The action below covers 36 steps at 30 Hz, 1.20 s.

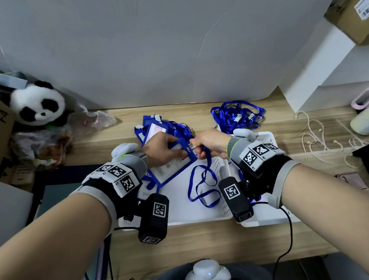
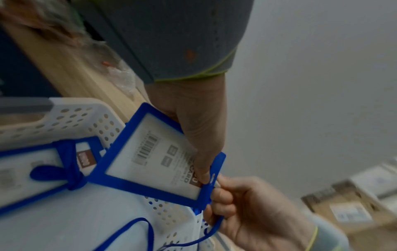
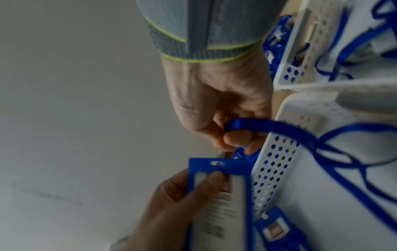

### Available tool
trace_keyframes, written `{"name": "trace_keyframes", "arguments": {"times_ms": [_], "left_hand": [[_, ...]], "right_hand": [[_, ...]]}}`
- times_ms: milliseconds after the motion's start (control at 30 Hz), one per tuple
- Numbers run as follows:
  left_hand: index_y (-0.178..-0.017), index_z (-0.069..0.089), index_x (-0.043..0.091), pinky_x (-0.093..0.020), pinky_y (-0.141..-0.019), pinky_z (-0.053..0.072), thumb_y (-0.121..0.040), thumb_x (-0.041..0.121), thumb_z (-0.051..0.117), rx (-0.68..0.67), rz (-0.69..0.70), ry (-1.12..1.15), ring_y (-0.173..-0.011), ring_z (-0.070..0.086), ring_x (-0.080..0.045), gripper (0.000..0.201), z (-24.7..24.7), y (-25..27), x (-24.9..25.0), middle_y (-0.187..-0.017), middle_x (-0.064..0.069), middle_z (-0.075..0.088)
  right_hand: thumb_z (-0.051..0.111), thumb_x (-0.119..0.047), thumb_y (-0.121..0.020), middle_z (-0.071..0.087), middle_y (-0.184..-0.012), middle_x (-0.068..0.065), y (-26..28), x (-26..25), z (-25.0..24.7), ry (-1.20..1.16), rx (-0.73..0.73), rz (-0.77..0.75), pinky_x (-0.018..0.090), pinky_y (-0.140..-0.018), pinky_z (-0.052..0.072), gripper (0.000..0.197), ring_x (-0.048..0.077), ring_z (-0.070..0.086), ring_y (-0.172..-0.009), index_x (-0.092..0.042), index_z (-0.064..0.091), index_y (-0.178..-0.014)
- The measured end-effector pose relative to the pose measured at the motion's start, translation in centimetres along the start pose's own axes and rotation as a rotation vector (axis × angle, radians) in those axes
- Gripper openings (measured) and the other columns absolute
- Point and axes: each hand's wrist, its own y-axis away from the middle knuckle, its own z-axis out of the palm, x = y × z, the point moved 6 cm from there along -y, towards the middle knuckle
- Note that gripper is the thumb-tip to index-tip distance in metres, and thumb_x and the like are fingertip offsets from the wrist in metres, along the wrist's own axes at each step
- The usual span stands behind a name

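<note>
Here the left grip (image 1: 161, 149) holds the badge holder (image 1: 172, 166) by its edge above the basket (image 1: 224, 196), while the right grip (image 1: 210, 144) pinches the lanyard (image 1: 201, 185) clip at its slot. The badge holder looks light, stiff and slick, so hold its frame. The lanyard is limp and is best taken at the clip.

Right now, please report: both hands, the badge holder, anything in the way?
Left hand grips blue badge holder. Right hand pinches end of lanyard at holder's slot. Its loop trails into white basket; nothing blocking.
</note>
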Motion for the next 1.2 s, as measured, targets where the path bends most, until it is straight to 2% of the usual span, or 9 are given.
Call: {"name": "trace_keyframes", "arguments": {"times_ms": [133,433,567,733,833,900,967,1100,1200], "left_hand": [[-0.065,0.056,0.023,-0.019,-0.051,0.044,-0.081,0.032,0.071,-0.004,-0.067,0.125,-0.055,0.058,-0.010,0.024,-0.6,0.1,-0.6,-0.065,0.003,0.061],[-0.069,0.058,0.020,-0.026,-0.060,0.051,-0.080,0.032,0.072,-0.084,-0.173,0.209,-0.060,0.062,-0.015,0.021,0.4,0.6,-2.5,-0.072,-0.002,0.065],[-0.084,0.061,0.018,-0.034,-0.071,0.056,-0.079,0.035,0.072,-0.092,-0.213,0.245,-0.067,0.066,-0.019,0.021,0.6,0.5,-3.3,-0.082,-0.007,0.069],[-0.122,0.053,0.010,-0.028,-0.059,0.054,-0.080,0.035,0.071,-0.082,-0.263,0.283,-0.066,0.067,-0.017,0.052,0.7,0.5,-3.9,-0.090,-0.010,0.071],[-0.103,0.061,0.010,-0.029,-0.063,0.055,-0.084,0.030,0.068,-0.071,-0.218,0.308,-0.063,0.064,-0.016,0.029,0.7,0.6,-3.4,-0.093,-0.013,0.070],[-0.092,0.060,0.021,-0.024,-0.060,0.054,-0.085,0.026,0.067,-0.054,-0.203,0.345,-0.060,0.063,-0.012,0.010,0.6,0.6,-3.1,-0.086,-0.005,0.067],[-0.087,0.057,0.031,-0.019,-0.058,0.054,-0.086,0.020,0.066,-0.057,-0.168,0.373,-0.057,0.064,-0.004,0.014,0.6,0.7,-2.7,-0.083,0.002,0.063],[-0.115,0.058,0.028,-0.026,-0.069,0.056,-0.085,0.013,0.066,-0.144,-0.141,0.409,-0.074,0.066,-0.016,0.034,1.1,0.6,-1.8,-0.093,-0.005,0.066],[-0.130,0.048,0.030,-0.022,-0.066,0.055,-0.086,0.010,0.064,-0.199,-0.140,0.427,-0.077,0.064,-0.015,0.051,1.5,0.7,-0.6,-0.093,0.005,0.064]], "right_hand": [[0.046,-0.013,-0.098,0.046,-0.062,0.004,0.4,-0.6,-0.1,0.061,-0.025,-0.153,0.017,-0.043,0.046,0.019,0.012,0.039,-0.050,-0.008,0.055,-0.082],[0.048,-0.017,-0.097,0.052,-0.066,0.001,0.3,-1.1,-0.2,0.140,-0.027,-0.216,0.019,-0.050,0.045,0.017,0.011,0.048,-0.054,-0.014,0.057,-0.083],[0.048,-0.017,-0.097,0.054,-0.069,0.001,0.1,-0.9,-0.2,0.131,-0.028,-0.211,0.020,-0.052,0.047,0.013,0.009,0.050,-0.056,-0.009,0.059,-0.094],[0.045,-0.013,-0.098,0.055,-0.071,0.001,0.2,-1.0,-0.4,0.094,-0.040,-0.216,0.019,-0.054,0.048,0.014,0.010,0.051,-0.060,-0.009,0.058,-0.098],[0.043,-0.013,-0.099,0.057,-0.073,0.003,0.3,-1.1,-0.1,0.072,-0.070,-0.215,0.020,-0.054,0.047,0.017,0.012,0.053,-0.061,-0.013,0.053,-0.085],[0.041,-0.016,-0.100,0.060,-0.074,0.004,0.5,-1.2,0.0,0.044,-0.076,-0.205,0.019,-0.053,0.048,0.019,0.013,0.056,-0.061,-0.013,0.049,-0.083],[0.039,-0.018,-0.101,0.062,-0.075,0.006,0.6,-1.4,0.1,0.006,-0.071,-0.210,0.020,-0.057,0.050,0.020,0.015,0.059,-0.063,-0.014,0.045,-0.082],[0.034,-0.022,-0.102,0.068,-0.082,0.006,0.7,-2.0,0.0,-0.040,-0.062,-0.249,0.037,-0.090,0.049,0.022,0.020,0.064,-0.078,-0.014,0.043,-0.083],[0.030,-0.019,-0.103,0.068,-0.087,0.009,1.1,-2.6,0.1,-0.162,-0.094,-0.258,0.034,-0.084,0.053,0.023,0.020,0.065,-0.079,-0.012,0.041,-0.084]]}}
